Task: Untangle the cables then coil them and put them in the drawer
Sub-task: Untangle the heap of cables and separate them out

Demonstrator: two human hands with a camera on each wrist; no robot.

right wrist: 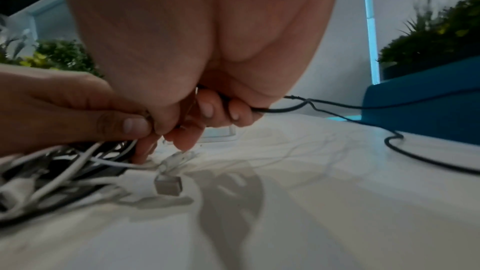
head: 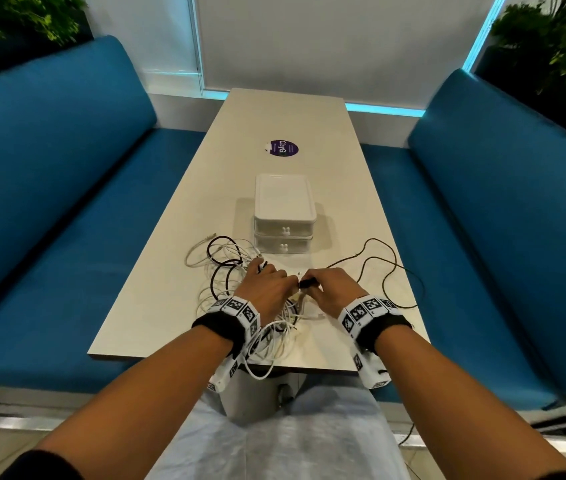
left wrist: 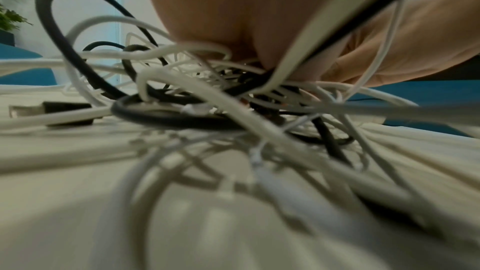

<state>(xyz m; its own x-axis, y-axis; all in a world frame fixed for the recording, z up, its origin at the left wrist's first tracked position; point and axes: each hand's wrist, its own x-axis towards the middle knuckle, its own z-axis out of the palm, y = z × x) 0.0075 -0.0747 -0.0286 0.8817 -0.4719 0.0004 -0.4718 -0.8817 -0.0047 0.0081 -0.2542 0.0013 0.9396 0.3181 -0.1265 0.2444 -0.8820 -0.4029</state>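
Observation:
A tangle of white and black cables (head: 236, 289) (left wrist: 207, 100) lies on the near left of the white table (head: 274, 116). My left hand (head: 267, 285) (right wrist: 64, 108) sits on the tangle and pinches strands of it between thumb and fingers. Close to its right, my right hand (head: 330, 284) (right wrist: 207, 48) grips a thin dark cable (head: 378, 265) (right wrist: 337, 108) by its black plug end (head: 307, 283). That cable loops loosely over the table's right side. The white two-drawer unit (head: 285, 216) stands just beyond the hands, both drawers closed.
A silver plug (right wrist: 168, 185) lies on the table under the right hand. One white loop (head: 260, 372) hangs over the near table edge. A purple round sticker (head: 283, 148) is farther up the table. Blue benches (head: 49, 202) flank both sides.

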